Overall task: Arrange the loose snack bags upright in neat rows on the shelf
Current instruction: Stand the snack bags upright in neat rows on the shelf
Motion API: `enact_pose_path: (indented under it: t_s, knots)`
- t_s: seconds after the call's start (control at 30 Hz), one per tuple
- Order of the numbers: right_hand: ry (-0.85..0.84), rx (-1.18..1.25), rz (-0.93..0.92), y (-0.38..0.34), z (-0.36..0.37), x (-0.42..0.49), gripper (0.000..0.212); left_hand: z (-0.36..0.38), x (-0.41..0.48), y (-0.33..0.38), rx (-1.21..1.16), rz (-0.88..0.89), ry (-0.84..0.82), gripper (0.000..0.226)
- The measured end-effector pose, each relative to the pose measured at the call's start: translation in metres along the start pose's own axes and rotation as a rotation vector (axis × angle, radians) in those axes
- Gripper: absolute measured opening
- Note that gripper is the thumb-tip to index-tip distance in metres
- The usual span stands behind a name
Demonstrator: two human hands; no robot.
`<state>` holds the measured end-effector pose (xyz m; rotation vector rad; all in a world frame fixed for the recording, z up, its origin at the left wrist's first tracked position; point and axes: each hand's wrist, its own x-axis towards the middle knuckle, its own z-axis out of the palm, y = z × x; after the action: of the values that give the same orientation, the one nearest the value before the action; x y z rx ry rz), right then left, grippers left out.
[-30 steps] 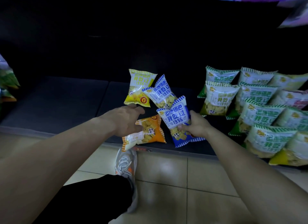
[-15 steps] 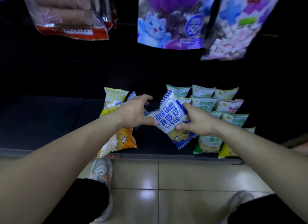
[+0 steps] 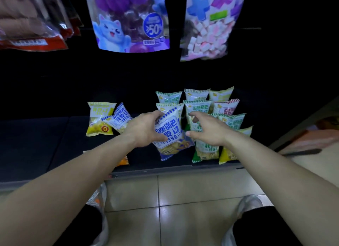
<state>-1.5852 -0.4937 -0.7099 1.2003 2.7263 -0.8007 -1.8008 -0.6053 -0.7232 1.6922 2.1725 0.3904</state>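
From the head camera, the left hand clasps the blue-striped bag by its left side, tilted near the shelf front edge. The right hand hovers spread just beside it, gripping nothing, over the green-striped rows toward the shelf's right end. A yellow bag and another blue bag lean together farther left.
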Motion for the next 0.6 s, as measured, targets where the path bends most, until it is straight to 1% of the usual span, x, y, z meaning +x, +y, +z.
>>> enact_pose_path:
  t_s: [0.1, 0.17, 0.27, 0.33, 0.47, 0.6]
  knots:
    - [-0.006, 0.058, 0.093, 0.031, -0.005, 0.002, 0.057, 0.016, 0.02, -0.01, 0.134, -0.052, -0.022, 0.087]
    - [-0.021, 0.053, 0.145, 0.049, -0.005, 0.005, 0.05, 0.026, 0.035, -0.016, 0.189, -0.071, -0.036, 0.088]
    - [-0.042, 0.036, 0.194, 0.068, -0.003, 0.01, 0.05, 0.041, 0.057, -0.016, 0.352, -0.03, -0.076, 0.086]
    - [-0.042, 0.05, 0.213, 0.074, -0.004, 0.013, 0.051, 0.048, 0.074, -0.012, 0.419, -0.037, -0.114, 0.085]
    - [-0.033, 0.09, 0.215, 0.08, -0.005, 0.02, 0.051, 0.067, 0.102, -0.006, 0.428, -0.107, -0.185, 0.083]
    - [-0.041, 0.113, 0.217, 0.082, -0.002, 0.028, 0.05, 0.094, 0.117, -0.003, 0.442, -0.107, -0.166, 0.072]
